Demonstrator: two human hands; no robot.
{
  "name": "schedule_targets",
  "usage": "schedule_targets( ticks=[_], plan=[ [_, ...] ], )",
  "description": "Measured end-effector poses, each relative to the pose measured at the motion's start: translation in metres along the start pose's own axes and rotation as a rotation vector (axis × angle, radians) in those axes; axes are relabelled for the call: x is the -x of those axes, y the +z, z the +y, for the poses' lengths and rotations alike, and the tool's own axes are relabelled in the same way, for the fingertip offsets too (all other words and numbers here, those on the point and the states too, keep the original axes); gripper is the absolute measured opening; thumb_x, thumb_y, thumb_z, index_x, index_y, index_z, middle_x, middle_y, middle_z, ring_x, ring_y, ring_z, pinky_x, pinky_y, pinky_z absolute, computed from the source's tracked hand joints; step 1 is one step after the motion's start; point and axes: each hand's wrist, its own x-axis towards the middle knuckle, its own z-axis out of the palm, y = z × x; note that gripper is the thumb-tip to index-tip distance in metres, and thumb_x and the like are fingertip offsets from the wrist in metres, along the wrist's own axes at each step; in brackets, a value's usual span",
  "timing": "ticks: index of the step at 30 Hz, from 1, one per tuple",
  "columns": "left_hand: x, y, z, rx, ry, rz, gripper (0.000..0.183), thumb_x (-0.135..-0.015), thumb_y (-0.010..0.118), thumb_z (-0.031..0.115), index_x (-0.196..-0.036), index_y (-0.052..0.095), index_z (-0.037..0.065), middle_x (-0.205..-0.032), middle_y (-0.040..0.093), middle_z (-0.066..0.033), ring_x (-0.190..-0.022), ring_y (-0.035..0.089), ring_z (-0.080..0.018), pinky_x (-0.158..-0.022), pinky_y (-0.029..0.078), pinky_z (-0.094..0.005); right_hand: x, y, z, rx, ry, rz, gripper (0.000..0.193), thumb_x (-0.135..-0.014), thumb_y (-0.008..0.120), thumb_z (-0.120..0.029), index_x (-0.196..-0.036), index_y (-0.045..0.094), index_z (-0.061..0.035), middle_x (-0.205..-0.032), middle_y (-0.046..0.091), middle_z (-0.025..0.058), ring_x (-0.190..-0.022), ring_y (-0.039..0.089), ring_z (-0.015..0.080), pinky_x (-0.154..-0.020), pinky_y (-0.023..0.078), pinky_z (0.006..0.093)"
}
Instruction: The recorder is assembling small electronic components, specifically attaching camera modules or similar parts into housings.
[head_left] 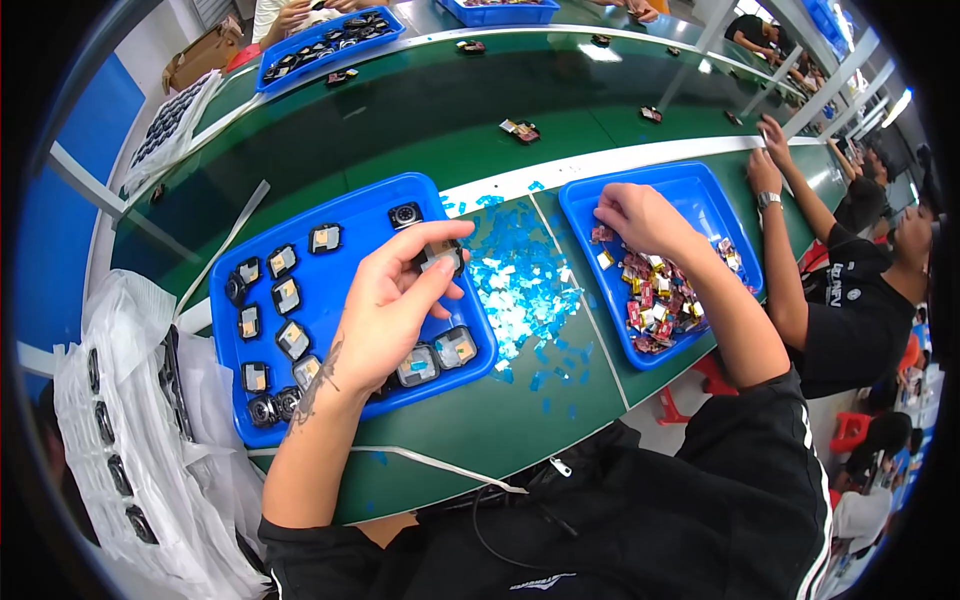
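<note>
My left hand (385,310) is over the blue tray on the left, its thumb and fingers closed round a small black square device housing (441,256). Similar black housings with pale squares inside, such as this housing (293,339), lie spread in that left tray (350,215). My right hand (650,222) is above the far part of the right blue tray (715,190), fingers pinched together. Whatever the pinch holds, if anything, is hidden. Below it lies a heap of small red, yellow and white parts (655,295).
Blue and white film scraps (520,300) litter the green bench between the trays. Beyond a white rail, a green conveyor (400,130) carries scattered parts. White plastic-wrapped trays (140,400) stand at the left. A co-worker's arm (785,240) reaches in at the right.
</note>
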Motion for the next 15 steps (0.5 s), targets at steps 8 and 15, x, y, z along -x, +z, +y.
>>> schedule_targets(
  ticks=[8, 15],
  plan=[
    [0.000, -0.001, -0.002, -0.021, 0.032, -0.015, 0.024, -0.094, 0.057, 0.011, -0.115, 0.066, 0.003, -0.106, 0.065, -0.0054, -0.083, 0.062, -0.0107, -0.068, 0.051, -0.0245, 0.005, 0.002, 0.000, 0.034, -0.022, -0.052, 0.012, -0.084, 0.067, -0.012, -0.083, 0.061, -0.0012, -0.074, 0.065, 0.0128, -0.071, 0.065, 0.0281, -0.066, 0.050, 0.0375],
    [0.001, -0.001, -0.001, -0.057, 0.052, -0.014, 0.023, -0.095, 0.059, 0.015, -0.112, 0.067, 0.002, -0.101, 0.065, -0.0051, -0.083, 0.062, -0.0111, -0.070, 0.051, -0.0254, 0.017, -0.001, -0.005, -0.105, -0.007, -0.025, 0.016, -0.084, 0.065, -0.006, -0.097, 0.057, -0.0009, -0.073, 0.062, 0.0105, -0.071, 0.064, 0.0237, -0.065, 0.048, 0.0349]
  ],
)
